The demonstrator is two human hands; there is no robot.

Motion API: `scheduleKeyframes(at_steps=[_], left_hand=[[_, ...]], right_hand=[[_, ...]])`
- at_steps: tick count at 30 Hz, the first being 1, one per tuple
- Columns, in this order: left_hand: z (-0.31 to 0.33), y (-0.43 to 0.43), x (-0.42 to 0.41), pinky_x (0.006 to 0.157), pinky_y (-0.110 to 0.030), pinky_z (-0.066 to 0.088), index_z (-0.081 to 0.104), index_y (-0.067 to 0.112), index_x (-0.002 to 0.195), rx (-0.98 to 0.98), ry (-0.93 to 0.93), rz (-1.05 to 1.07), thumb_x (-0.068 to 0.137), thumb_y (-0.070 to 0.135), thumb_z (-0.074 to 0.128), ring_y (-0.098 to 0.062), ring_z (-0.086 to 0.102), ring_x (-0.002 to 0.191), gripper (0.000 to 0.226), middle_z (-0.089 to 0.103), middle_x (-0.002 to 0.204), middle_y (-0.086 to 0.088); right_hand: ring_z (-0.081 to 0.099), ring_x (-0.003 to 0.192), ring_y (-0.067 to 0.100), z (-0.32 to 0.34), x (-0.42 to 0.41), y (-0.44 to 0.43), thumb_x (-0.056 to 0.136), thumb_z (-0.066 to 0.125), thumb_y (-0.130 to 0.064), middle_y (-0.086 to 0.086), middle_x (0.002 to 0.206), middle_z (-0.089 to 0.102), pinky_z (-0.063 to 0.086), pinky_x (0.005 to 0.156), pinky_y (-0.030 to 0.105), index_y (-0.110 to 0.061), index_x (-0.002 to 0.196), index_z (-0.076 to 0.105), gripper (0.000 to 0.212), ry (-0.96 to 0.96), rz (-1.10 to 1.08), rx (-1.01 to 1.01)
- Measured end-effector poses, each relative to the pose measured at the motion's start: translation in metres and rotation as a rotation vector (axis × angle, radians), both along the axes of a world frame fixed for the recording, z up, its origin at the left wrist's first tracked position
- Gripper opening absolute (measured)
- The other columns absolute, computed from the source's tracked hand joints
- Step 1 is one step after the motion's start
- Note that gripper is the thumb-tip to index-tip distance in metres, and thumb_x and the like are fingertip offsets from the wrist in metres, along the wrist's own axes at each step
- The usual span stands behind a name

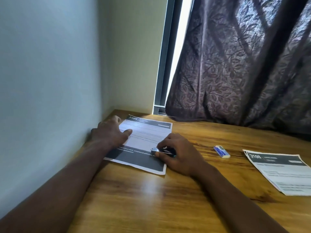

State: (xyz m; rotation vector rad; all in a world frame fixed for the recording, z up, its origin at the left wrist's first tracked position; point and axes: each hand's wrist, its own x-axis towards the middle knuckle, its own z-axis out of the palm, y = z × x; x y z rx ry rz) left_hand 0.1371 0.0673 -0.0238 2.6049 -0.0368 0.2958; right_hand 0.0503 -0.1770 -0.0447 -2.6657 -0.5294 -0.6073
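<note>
A small black and chrome stapler (162,151) lies in the right hand (180,154), low on the right-hand edge of a printed sheet (146,133) that rests on the wooden surface (151,199) in the corner by the wall (42,81). The thumb and curled fingers of this hand pinch the stapler from both sides, so only its chrome nose and a strip of its black top show. Its long axis runs about 3 to 9 o'clock, with the nose at the 9 o'clock end, reaching in over the dark band printed across the near part of the sheet. The sheet's own long axis runs 6 to 12 o'clock, with its numbered header at the 12 o'clock end. I cannot tell whether it is one leaf or several. The left hand (109,132) lies at about 10 o'clock from the stapler, flat on the sheet's left edge, with its fingers straight and its thumb stretched toward 3 o'clock, holding the paper down. The right hand is plainly the nearer one and already has the tool, so the coming squeeze probably depends on the nose staying square over that right margin. At 3 o'clock from the stapler, well apart, lies a small blue and white box (221,151), and beyond it a second set of printed sheets (282,174). A dark patterned curtain (244,64) hangs at 12 to 2 o'clock.
</note>
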Motion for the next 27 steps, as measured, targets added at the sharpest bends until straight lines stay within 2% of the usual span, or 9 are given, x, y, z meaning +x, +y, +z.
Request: scheduleKeyframes(at_steps=[3,7,10,12,14,19,23,25,27], left_hand=[[0.002,0.002,-0.001,0.103,-0.040,0.047,0.056,0.025,0.132,-0.232,-0.047,-0.013,0.086,0.044,0.074,-0.027,0.062,0.119,0.053,0.069,0.124,0.000],[0.004,0.005,0.002,0.092,-0.036,0.053,0.064,0.021,0.119,-0.659,-0.011,-0.069,0.075,0.022,0.085,-0.025,0.068,0.100,0.049,0.073,0.106,-0.004],[0.008,0.000,0.000,0.071,-0.030,0.058,0.065,0.015,0.116,-0.888,0.070,-0.134,0.076,0.004,0.084,-0.023,0.070,0.080,0.045,0.072,0.103,-0.012],[0.011,-0.002,-0.004,0.064,-0.027,0.060,0.067,0.012,0.114,-0.891,0.081,-0.163,0.080,0.000,0.080,-0.022,0.069,0.075,0.038,0.073,0.100,-0.012],[0.015,0.001,-0.004,0.079,-0.033,0.062,0.070,0.017,0.110,-0.763,-0.021,-0.194,0.084,0.006,0.079,-0.019,0.072,0.083,0.030,0.075,0.103,-0.007],[0.047,0.004,-0.017,0.083,-0.036,0.061,0.074,0.030,0.111,-0.537,-0.608,-0.196,0.094,0.019,0.069,-0.013,0.071,0.089,0.021,0.074,0.098,0.010],[0.057,-0.008,-0.035,0.095,-0.052,0.049,0.074,0.035,0.112,-0.462,-0.934,-0.198,0.093,0.021,0.070,-0.014,0.061,0.094,0.024,0.068,0.099,0.019],[0.061,-0.014,-0.044,0.097,-0.042,0.041,0.071,0.042,0.109,-0.453,-1.012,-0.176,0.092,0.023,0.072,-0.016,0.060,0.093,0.025,0.067,0.097,0.023],[0.065,-0.019,-0.051,0.090,-0.037,0.037,0.070,0.042,0.108,-0.441,-1.074,-0.168,0.093,0.022,0.073,-0.013,0.056,0.085,0.025,0.063,0.091,0.029]], right_hand=[[0.052,0.093,0.004,0.001,0.002,-0.007,0.089,0.067,-0.054,-0.012,0.095,0.061,0.050,0.078,0.031,-0.028,0.106,0.074,0.031,0.020,-0.017,0.021],[0.053,0.092,0.006,0.003,0.006,-0.017,0.090,0.066,-0.052,-0.009,0.097,0.064,0.050,0.080,0.033,-0.028,0.109,0.072,0.031,0.049,-0.073,-0.006],[0.052,0.090,0.006,0.003,0.006,-0.024,0.091,0.065,-0.053,-0.010,0.096,0.063,0.045,0.075,0.030,-0.028,0.109,0.071,0.032,0.062,-0.111,-0.010],[0.051,0.090,0.006,0.002,0.005,-0.027,0.090,0.065,-0.054,-0.011,0.095,0.061,0.041,0.073,0.029,-0.030,0.109,0.071,0.031,0.068,-0.121,-0.004],[0.050,0.092,0.006,0.004,0.004,-0.026,0.091,0.064,-0.055,-0.011,0.096,0.060,0.044,0.075,0.030,-0.030,0.109,0.070,0.031,0.081,-0.129,0.000],[0.052,0.098,0.008,0.007,0.001,-0.023,0.091,0.065,-0.054,-0.011,0.105,0.059,0.052,0.085,0.036,-0.031,0.121,0.065,0.038,0.111,-0.154,0.027],[0.056,0.095,0.007,0.008,-0.001,-0.019,0.092,0.066,-0.049,-0.014,0.104,0.060,0.054,0.083,0.036,-0.037,0.146,0.041,0.061,-0.011,-0.186,0.237],[0.061,0.086,0.008,0.011,-0.001,-0.019,0.093,0.067,-0.045,-0.013,0.090,0.064,0.054,0.078,0.037,-0.036,0.150,0.035,0.066,-0.092,-0.192,0.354],[0.066,0.075,0.008,0.014,-0.002,-0.019,0.096,0.065,-0.043,-0.007,0.080,0.071,0.055,0.074,0.037,-0.034,0.152,0.034,0.064,-0.115,-0.169,0.539]])
